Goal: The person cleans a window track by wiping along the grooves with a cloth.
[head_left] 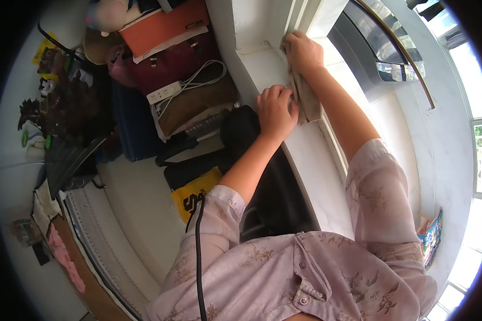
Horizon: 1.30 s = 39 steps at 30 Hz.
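The right hand (305, 53) grasps a cloth (308, 104) on the white sill (311, 166); the left hand (277, 113) curls beside it, grip unclear. Yellow bag (183, 196): black lettering, not fully legible.

your right hand (305, 52) grips the far end of a grey-beige cloth (309, 107) lying along the white marble ledge (311, 168), while your left hand (275, 113) bends close beside the cloth. to your left, a white power strip (164, 93) lies near a maroon bag (171, 62) topped by an orange-red pouch (160, 33).
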Each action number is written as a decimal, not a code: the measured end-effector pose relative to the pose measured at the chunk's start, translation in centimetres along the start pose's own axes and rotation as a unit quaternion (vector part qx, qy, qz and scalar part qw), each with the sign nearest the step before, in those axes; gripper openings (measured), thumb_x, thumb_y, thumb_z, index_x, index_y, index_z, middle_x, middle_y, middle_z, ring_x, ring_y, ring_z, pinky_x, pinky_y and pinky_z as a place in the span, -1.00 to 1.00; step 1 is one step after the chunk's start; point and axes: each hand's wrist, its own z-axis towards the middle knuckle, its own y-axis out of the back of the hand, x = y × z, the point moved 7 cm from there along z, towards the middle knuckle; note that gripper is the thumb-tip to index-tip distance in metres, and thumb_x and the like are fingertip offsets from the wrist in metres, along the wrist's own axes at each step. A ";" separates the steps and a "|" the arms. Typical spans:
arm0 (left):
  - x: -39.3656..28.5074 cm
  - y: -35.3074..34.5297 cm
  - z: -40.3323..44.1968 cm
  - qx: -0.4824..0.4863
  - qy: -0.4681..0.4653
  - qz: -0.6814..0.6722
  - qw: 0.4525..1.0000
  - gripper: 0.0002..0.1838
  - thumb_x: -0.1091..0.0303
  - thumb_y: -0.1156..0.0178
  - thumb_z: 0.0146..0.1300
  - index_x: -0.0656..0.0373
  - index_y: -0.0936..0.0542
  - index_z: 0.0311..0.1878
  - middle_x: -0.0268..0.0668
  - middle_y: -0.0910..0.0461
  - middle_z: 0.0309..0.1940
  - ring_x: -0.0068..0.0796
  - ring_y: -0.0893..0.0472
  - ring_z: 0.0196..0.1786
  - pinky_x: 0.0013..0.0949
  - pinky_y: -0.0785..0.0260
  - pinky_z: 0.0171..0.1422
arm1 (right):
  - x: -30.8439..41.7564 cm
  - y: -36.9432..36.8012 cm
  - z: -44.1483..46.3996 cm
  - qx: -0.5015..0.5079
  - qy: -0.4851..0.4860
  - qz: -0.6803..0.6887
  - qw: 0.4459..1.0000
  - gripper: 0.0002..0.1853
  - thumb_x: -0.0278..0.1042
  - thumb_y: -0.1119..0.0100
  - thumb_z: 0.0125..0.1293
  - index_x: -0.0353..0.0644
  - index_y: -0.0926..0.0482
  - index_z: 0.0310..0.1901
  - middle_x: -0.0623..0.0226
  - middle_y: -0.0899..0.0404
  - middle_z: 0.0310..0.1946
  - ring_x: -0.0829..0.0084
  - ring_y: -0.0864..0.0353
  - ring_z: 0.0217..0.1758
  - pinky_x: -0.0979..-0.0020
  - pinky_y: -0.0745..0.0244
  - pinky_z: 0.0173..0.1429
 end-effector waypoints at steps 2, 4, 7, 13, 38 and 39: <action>0.0 0.0 -0.1 0.002 0.003 0.003 1.000 -0.79 0.46 -0.12 -0.12 0.14 -0.50 -0.31 -0.33 -0.42 -0.29 -0.30 -0.38 -0.16 -0.27 -0.15 -0.05 | 0.1 -0.3 -0.1 0.023 -0.030 -0.004 0.999 -0.85 -0.30 -0.07 0.03 0.01 -0.53 -0.32 0.37 -0.49 -0.34 0.30 -0.52 -0.23 0.32 -0.43 -0.22; 0.0 -0.1 -0.1 0.005 -0.003 -0.002 1.000 -0.79 0.46 -0.13 -0.12 0.12 -0.50 -0.31 -0.33 -0.41 -0.28 -0.29 -0.38 -0.15 -0.25 -0.14 -0.05 | -0.2 -0.3 -0.2 0.013 -0.039 0.016 0.999 -0.83 -0.28 -0.08 0.02 0.02 -0.54 -0.30 0.36 -0.50 -0.32 0.30 -0.53 -0.24 0.33 -0.43 -0.21; 0.1 -0.3 0.0 0.013 -0.001 0.000 1.000 -0.78 0.44 -0.13 -0.13 0.11 -0.49 -0.31 -0.33 -0.41 -0.28 -0.29 -0.37 -0.14 -0.24 -0.14 -0.04 | -0.5 -0.2 -0.9 0.051 -0.073 0.040 0.995 -0.80 -0.24 -0.09 0.01 0.03 -0.57 -0.28 0.35 -0.52 -0.31 0.28 -0.54 -0.24 0.37 -0.43 -0.18; 0.0 -0.3 -0.1 0.010 0.003 -0.004 1.000 -0.78 0.44 -0.12 -0.12 0.11 -0.48 -0.30 -0.33 -0.40 -0.27 -0.29 -0.37 -0.14 -0.24 -0.14 -0.05 | -0.6 -0.4 -0.8 0.188 -0.105 0.057 0.975 -0.78 -0.26 -0.05 0.01 0.05 -0.60 -0.27 0.34 -0.55 -0.26 0.28 -0.53 -0.20 0.40 -0.43 -0.13; 0.5 -0.4 0.3 0.014 -0.006 0.003 1.000 -0.75 0.46 -0.08 -0.14 0.05 -0.52 -0.29 -0.31 -0.39 -0.25 -0.27 -0.37 -0.12 -0.22 -0.16 -0.01 | -3.2 1.8 -7.4 0.329 -0.077 0.039 0.940 -0.69 -0.12 0.06 0.06 -0.06 -0.58 -0.27 0.14 -0.57 -0.41 0.21 -0.55 -0.29 0.27 -0.41 -0.16; 0.5 -0.4 0.2 0.008 0.000 0.003 1.000 -0.75 0.46 -0.08 -0.15 0.06 -0.52 -0.29 -0.31 -0.39 -0.25 -0.27 -0.37 -0.12 -0.22 -0.16 -0.01 | -3.3 3.2 -9.1 0.346 -0.108 0.032 0.932 -0.67 -0.15 0.02 0.06 0.03 -0.56 -0.14 0.16 -0.57 -0.41 0.22 -0.54 -0.27 0.29 -0.41 -0.15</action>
